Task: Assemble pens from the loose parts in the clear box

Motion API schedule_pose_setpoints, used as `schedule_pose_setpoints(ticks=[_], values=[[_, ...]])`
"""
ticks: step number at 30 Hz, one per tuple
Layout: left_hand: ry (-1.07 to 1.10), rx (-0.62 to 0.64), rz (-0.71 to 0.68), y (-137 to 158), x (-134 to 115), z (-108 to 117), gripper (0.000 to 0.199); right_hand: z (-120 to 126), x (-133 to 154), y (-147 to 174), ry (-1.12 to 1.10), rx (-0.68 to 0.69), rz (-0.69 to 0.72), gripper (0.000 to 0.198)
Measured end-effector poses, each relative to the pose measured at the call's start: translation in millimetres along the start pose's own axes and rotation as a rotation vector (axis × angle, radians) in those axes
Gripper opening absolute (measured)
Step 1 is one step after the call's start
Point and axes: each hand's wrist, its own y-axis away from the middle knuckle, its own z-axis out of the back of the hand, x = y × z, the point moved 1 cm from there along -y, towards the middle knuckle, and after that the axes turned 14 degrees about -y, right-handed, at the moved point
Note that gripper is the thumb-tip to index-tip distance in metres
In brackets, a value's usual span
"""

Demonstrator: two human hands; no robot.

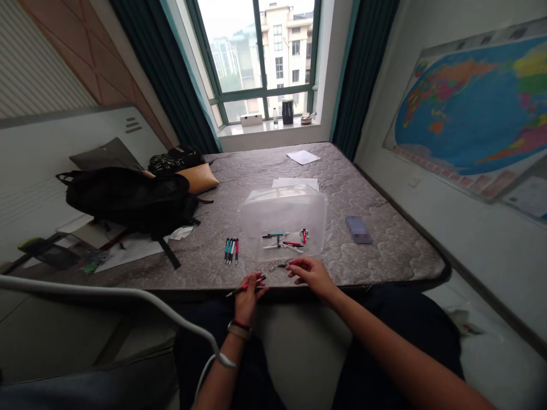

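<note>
My left hand [249, 296], with a band and bracelet at the wrist, is closed around a red and black pen [244, 289] at the mattress's front edge. To its right, my right hand [311, 275] pinches a small dark piece [282, 265], too small to name for sure. Just beyond both hands lies a clear plastic box [284, 213] on its side, its open face toward me. Inside it are loose pen parts [293, 245] in red, teal, black and white. Several assembled pens [231, 251] lie side by side left of the box.
A black backpack [128, 196] and a tan pouch [199, 178] lie on the mattress [342, 182] at the left. White papers [302, 157] rest behind the box, and a blurred bluish packet [359, 229] to its right. A white curved tube [149, 299] crosses the lower left.
</note>
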Motion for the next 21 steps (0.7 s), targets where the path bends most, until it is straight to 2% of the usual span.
schedule_pose_setpoints(ticks=[4, 6, 11, 21], values=[[0.211, 0.195, 0.193, -9.8, 15.0, -5.7, 0.033, 17.5, -33.4, -15.1, -0.030, 0.021, -0.083, 0.042], [0.260, 0.232, 0.249, -11.1, 21.3, -8.5, 0.031, 24.1, -54.6, -17.5, -0.091, 0.007, -0.157, 0.041], [0.259, 0.215, 0.239, -13.1, 26.3, -14.5, 0.028, 26.8, -85.1, -18.0, -0.207, 0.091, -0.299, 0.039], [0.244, 0.178, 0.264, -14.4, 31.6, -20.6, 0.020, 31.3, -88.4, -24.7, -0.402, 0.029, -0.300, 0.042]])
